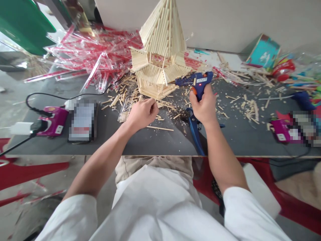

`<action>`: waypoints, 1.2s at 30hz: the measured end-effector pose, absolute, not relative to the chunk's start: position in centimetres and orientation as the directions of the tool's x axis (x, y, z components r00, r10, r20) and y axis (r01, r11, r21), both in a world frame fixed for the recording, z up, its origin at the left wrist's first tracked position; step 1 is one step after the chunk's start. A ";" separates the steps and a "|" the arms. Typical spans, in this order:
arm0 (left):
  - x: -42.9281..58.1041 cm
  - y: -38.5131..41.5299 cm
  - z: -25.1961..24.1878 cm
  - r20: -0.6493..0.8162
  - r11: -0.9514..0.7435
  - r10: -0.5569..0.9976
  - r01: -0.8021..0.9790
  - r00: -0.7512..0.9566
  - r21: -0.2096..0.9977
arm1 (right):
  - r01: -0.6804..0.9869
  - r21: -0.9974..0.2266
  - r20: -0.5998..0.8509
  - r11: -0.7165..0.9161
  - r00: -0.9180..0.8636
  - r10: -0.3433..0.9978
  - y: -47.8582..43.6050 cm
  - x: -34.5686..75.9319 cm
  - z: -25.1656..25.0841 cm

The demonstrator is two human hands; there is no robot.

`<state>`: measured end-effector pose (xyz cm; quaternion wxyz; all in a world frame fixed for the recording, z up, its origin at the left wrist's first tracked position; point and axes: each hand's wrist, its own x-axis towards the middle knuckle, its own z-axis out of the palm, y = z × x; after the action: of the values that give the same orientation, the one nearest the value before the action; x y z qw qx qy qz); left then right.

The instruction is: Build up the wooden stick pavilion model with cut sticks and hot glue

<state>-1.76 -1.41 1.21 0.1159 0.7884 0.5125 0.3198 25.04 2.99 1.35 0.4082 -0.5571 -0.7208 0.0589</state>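
Observation:
A glue gun (200,83), blue with a small red light lit, sits in my right hand (206,105), which is closed around its handle. Its nozzle points left and meets or overlaps the edge of a pavilion model (163,72) built of thin wooden sticks, with a tall pointed roof. In front of the model's base, my left hand (144,113) is curled closed; whether anything is inside it is hidden. A loose wooden stick (160,128) lies just below that hand. Blue-handled cutters (194,134) rest beside my right wrist.
Red-and-clear plastic wrappers (100,57) are heaped at the back left. A phone (81,122) and a purple power adapter (54,120) lie at left. Cut stick pieces (250,108) litter the table. Another purple adapter (282,130) and a teal box (264,52) are at right.

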 end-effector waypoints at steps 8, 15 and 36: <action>-1.8 -1.4 1.3 0.376 -0.442 0.887 0.732 0.269 0.518 | 0.797 -0.511 0.524 0.323 -0.009 0.852 2.7 25.0 1.5; -1.8 -1.4 1.3 0.374 -0.442 0.887 0.736 0.272 0.513 | 0.803 -0.513 0.518 0.303 0.008 0.855 2.5 24.8 1.9; -2.3 -1.0 1.0 0.475 -0.554 0.832 0.483 0.286 0.678 | 0.866 -0.476 0.285 -0.155 0.318 0.904 4.3 32.9 -0.2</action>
<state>-2.26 -1.05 0.99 0.2074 0.7746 0.4245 0.4205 32.87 4.27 -0.20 0.2878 -0.7591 -0.5829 0.0335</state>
